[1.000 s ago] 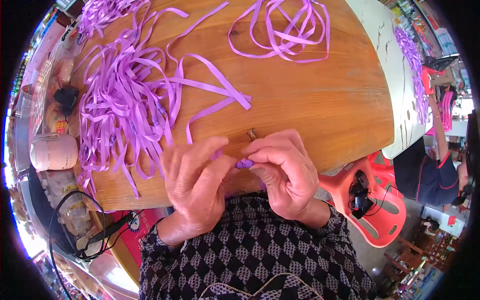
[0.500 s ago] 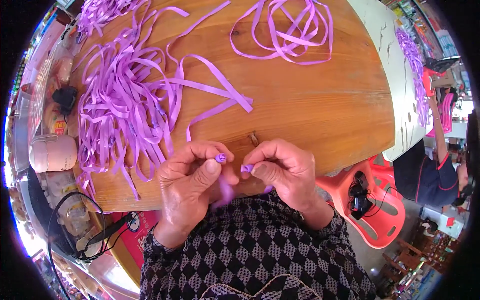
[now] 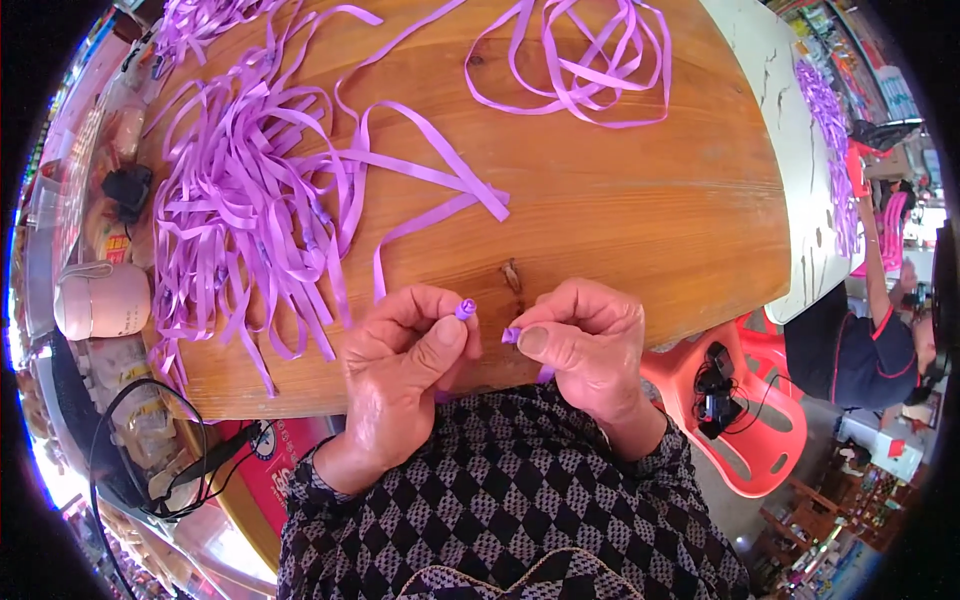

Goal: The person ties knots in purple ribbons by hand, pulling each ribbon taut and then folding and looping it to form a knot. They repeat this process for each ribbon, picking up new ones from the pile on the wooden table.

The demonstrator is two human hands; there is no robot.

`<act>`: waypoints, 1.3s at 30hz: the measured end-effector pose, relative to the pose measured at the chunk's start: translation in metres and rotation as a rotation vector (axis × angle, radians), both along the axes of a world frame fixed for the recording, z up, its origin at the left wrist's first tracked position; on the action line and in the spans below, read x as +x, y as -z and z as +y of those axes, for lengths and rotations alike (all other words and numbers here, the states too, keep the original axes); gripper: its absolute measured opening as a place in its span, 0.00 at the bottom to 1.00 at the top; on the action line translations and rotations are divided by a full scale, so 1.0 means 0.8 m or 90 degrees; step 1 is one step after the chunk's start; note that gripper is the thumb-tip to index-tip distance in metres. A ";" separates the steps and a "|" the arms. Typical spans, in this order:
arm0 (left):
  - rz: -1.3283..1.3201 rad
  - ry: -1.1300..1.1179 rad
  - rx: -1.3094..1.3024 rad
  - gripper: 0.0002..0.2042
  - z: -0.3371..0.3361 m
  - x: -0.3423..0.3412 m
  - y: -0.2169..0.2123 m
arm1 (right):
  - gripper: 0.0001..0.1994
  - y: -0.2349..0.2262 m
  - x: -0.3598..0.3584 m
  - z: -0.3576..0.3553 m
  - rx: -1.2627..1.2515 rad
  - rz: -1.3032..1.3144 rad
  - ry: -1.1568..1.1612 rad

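Note:
Close together over the near edge of the table, both my hands are closed on purple ribbon. My left hand (image 3: 400,375) pinches a small rolled purple ribbon end (image 3: 465,309) between thumb and fingers, its coiled tip pointing up. Between the thumb and fingers of my right hand (image 3: 592,350) is another small folded or rolled ribbon piece (image 3: 511,335). A short gap separates the two pieces. Below my right hand a bit of ribbon (image 3: 546,373) hangs; whether it joins both pieces is hidden. Beyond my left hand lies a big tangled heap of purple ribbons (image 3: 235,190).
A looped ribbon bundle (image 3: 570,85) lies at the far side of the wooden table (image 3: 650,220). Left stand a pale pink lidded container (image 3: 103,302) and black cables (image 3: 205,470). Right are a red plastic stool (image 3: 765,455) with a black device and a person in dark clothing (image 3: 850,350).
My left hand has moved right with its rolled end, which now sits slightly higher. My right hand has shifted a little right. The ribbon tail below my left hand is now mostly hidden.

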State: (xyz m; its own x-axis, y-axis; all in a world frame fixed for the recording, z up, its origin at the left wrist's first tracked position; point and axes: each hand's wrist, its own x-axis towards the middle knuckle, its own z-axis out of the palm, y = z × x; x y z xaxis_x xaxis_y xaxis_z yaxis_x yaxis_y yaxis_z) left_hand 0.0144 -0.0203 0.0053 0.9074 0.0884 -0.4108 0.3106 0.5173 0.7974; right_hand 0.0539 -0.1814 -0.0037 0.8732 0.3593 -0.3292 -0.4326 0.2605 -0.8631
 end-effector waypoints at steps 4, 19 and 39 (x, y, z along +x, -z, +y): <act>-0.014 0.000 0.025 0.07 -0.005 -0.004 0.002 | 0.06 0.002 -0.001 0.001 0.043 0.013 0.020; -0.033 -0.001 0.025 0.10 -0.004 -0.002 0.004 | 0.08 0.011 0.002 0.015 -0.244 -0.734 0.010; -0.085 0.036 0.020 0.08 0.000 -0.010 0.011 | 0.03 0.006 -0.012 -0.001 -0.183 -0.381 -0.001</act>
State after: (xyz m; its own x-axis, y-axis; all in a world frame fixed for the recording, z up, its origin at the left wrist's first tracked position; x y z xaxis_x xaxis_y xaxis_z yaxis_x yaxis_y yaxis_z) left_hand 0.0065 -0.0206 -0.0035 0.9576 0.0474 -0.2842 0.2285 0.4758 0.8494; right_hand 0.0445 -0.1821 -0.0086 0.9345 0.3313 0.1298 0.1430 -0.0156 -0.9896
